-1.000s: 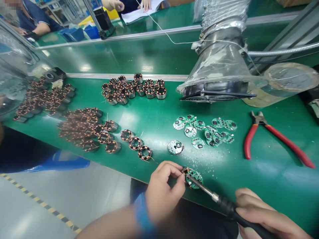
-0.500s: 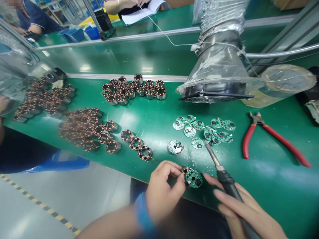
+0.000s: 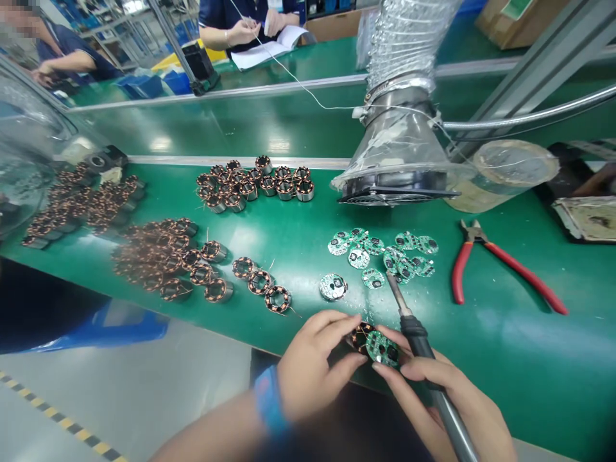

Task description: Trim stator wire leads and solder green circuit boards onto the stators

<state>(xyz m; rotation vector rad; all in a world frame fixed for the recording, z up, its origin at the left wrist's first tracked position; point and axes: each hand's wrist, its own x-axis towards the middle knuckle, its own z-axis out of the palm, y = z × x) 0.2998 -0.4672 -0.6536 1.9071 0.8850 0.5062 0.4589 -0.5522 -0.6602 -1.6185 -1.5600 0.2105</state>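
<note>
My left hand (image 3: 312,362) pinches a copper-wound stator (image 3: 360,337) with a round green circuit board (image 3: 382,348) seated on it, just above the green mat (image 3: 298,218). My right hand (image 3: 436,385) grips a soldering iron (image 3: 418,339), and its fingers also touch the board's edge. The iron's tip points away from me, clear of the board. Loose green boards (image 3: 359,258) lie in a cluster beyond the iron's tip. A single silver-faced board (image 3: 333,287) lies nearest my left hand, next to a row of wound stators (image 3: 278,299).
Larger stator groups (image 3: 255,186) stand to the left along the mat. Red-handled side cutters (image 3: 510,260) lie at the right. A foil fume duct (image 3: 399,147) hangs at the back. Beyond the rail, a co-worker (image 3: 245,32) sits at another green bench.
The iron has swung away from the board, and my right fingers have come to its edge. The held stator and board have turned slightly, and the whole view has shifted.
</note>
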